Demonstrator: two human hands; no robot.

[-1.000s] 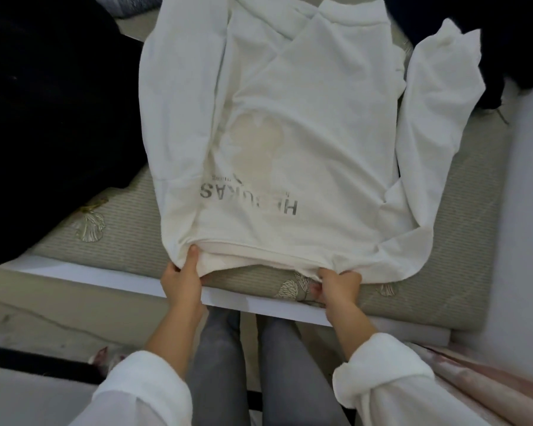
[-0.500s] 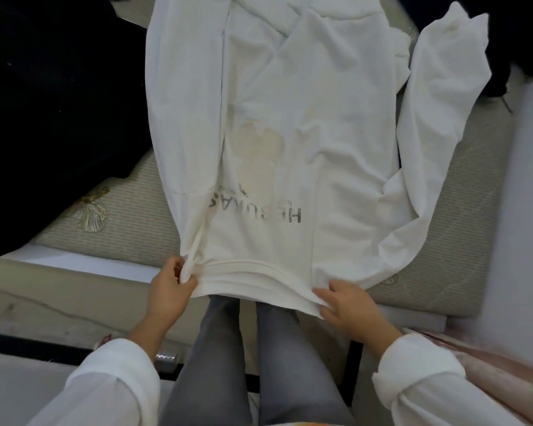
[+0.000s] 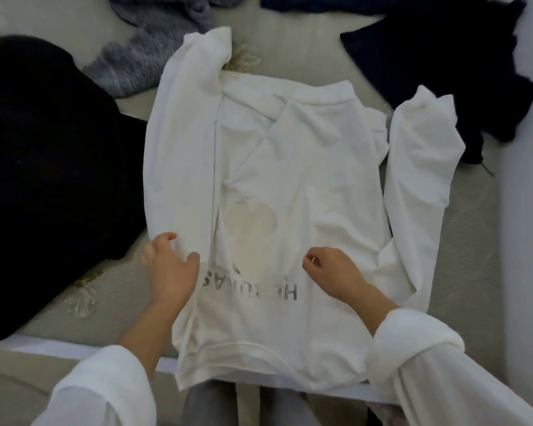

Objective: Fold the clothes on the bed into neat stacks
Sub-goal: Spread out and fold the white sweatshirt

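Lying on the bed [image 3: 474,241]: white sweatshirt [image 3: 305,186]. Person's left hand [image 3: 170,269] rests spread on it; right hand [image 3: 333,272] curled, can't tell if pinching.

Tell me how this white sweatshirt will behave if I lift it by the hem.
Probably floppy: the white sweatshirt lies creased and its hem droops over the bed edge. The folded-in sleeve would likely fall open. It looks fairly thick, so probably not slippery.

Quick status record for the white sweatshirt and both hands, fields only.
garment: white sweatshirt, print up, on bed, hem over near edge
folded sleeve: laid over body, left side
loose sleeve: out to right
left hand: on folded sleeve
right hand: curled on sweatshirt, grip unclear
nearby: black garment, grey knit, navy garment
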